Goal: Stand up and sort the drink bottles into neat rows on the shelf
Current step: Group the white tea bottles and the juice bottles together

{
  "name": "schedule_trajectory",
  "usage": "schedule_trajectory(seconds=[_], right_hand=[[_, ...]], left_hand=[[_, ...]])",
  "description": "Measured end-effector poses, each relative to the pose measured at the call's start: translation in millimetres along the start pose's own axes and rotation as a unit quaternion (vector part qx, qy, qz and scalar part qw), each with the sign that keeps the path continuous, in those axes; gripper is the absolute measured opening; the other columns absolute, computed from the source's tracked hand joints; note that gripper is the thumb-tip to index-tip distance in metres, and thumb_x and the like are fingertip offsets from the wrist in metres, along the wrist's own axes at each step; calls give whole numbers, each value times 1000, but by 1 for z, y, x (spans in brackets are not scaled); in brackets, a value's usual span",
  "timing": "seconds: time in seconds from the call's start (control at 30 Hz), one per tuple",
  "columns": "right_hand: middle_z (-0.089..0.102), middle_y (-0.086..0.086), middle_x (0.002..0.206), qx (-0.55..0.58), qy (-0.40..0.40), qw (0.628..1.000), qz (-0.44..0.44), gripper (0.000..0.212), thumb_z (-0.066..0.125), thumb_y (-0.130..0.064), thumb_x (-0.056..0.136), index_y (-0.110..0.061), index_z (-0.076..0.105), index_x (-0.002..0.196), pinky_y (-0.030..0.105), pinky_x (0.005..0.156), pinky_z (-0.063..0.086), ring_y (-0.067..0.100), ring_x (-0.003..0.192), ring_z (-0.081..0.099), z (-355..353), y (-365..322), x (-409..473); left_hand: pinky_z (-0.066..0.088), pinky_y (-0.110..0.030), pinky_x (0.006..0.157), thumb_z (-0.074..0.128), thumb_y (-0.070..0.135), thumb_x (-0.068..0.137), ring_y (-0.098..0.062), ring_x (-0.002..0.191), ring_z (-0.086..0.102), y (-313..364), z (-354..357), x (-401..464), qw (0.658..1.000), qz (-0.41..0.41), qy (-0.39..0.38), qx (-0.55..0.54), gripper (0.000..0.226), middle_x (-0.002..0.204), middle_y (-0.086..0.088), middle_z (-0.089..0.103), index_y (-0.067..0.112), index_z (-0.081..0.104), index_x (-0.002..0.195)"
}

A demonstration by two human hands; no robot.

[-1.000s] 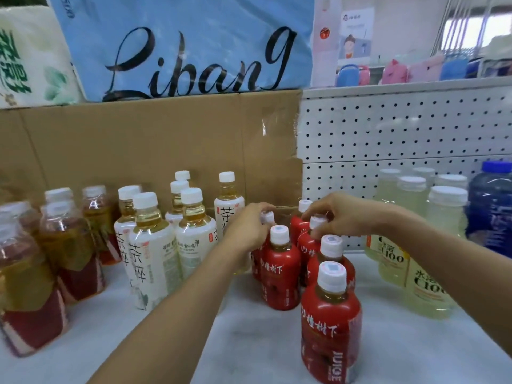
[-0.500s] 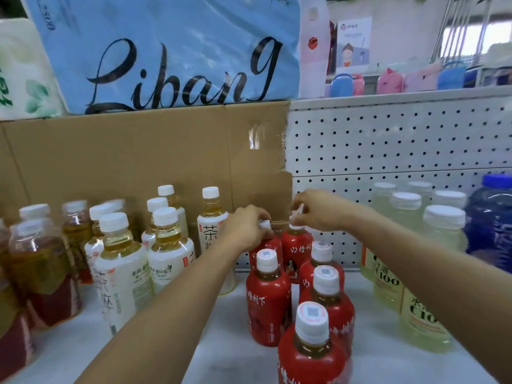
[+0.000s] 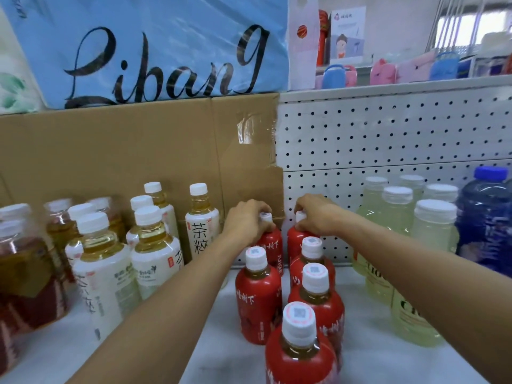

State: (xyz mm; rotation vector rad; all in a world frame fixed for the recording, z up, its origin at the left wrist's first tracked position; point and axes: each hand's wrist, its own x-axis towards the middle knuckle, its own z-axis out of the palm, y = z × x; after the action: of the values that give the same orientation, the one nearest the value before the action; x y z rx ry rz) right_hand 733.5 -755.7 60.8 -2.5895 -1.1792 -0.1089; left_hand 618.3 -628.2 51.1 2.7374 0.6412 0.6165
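Note:
Several red-labelled juice bottles with white caps stand upright in two short rows on the white shelf (image 3: 194, 353). My left hand (image 3: 245, 218) grips the cap of the rear left red bottle (image 3: 271, 245). My right hand (image 3: 314, 214) grips the cap of the rear right red bottle (image 3: 295, 242). Both rear bottles stand close to the shelf's back wall. In front of them are a red bottle on the left (image 3: 256, 297) and three on the right, the nearest red bottle (image 3: 300, 353) at the bottom edge.
White-labelled tea bottles (image 3: 155, 253) stand to the left, amber bottles (image 3: 25, 275) further left. Pale yellow bottles (image 3: 432, 250) and a blue bottle (image 3: 487, 217) stand right. A cardboard box (image 3: 124, 151) and pegboard (image 3: 388, 134) form the back.
Both hands have moved toward the back wall with the two rear red bottles, which now stand side by side there. The camera has tilted up and closer.

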Motion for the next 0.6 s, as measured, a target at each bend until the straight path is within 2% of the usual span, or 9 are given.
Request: schedule_trajectory(seconds=[0.07,0.2,0.27,0.33,0.43,0.53,0.6], right_hand=[[59,11,127,18,-4,1000,2,48,70,-26,86,-13,54,129,35,86,49,28,108,58,0,2,-3],[51,12,140,95,22,995,-5,54,61,-30,94,-11,44,142,36,97,45,26,121,53,-10,2,-30],[59,5,130,153,59,986,-42,42,54,-37,97,-16,53,134,31,88,48,15,107,57,-18,0,-55],[68,-5,111,204,37,975,-86,28,53,-41,97,-24,66,115,26,76,51,7,89,61,-23,0,-82],[70,-13,97,177,-34,975,-130,20,62,-38,92,-29,70,108,19,69,50,1,81,63,-23,2,-107],[70,-12,97,145,-18,980,-134,20,68,-26,88,-25,69,108,27,78,55,6,85,66,-19,7,-107],[70,-9,93,137,-7,983,-125,17,69,-22,87,-23,68,104,29,78,55,8,84,65,-16,9,-105]], left_hand=[[47,-34,97,74,32,85,-23,117,60,1,-1,0,1000,-2,-15,-12,45,129,-3,65,24,64,128],[46,-33,99,59,37,97,-17,119,56,-2,-14,-20,987,0,-46,-156,45,135,-1,60,22,53,139],[43,-30,98,45,44,101,-12,120,53,-2,-23,-45,976,2,-26,-217,44,136,5,57,24,51,140],[46,-33,96,40,54,99,-11,116,56,-6,-27,-73,969,-3,-37,-243,48,131,7,60,26,56,135],[56,-38,86,51,64,89,-9,100,64,-11,-29,-105,978,-10,-76,-193,47,114,10,67,32,63,122],[59,-38,82,66,56,85,-3,86,67,-8,-30,-110,978,-16,-50,-201,30,94,14,71,33,70,103],[57,-37,83,69,48,85,-1,82,66,-2,-29,-105,984,6,-24,-176,20,86,15,72,31,73,94]])
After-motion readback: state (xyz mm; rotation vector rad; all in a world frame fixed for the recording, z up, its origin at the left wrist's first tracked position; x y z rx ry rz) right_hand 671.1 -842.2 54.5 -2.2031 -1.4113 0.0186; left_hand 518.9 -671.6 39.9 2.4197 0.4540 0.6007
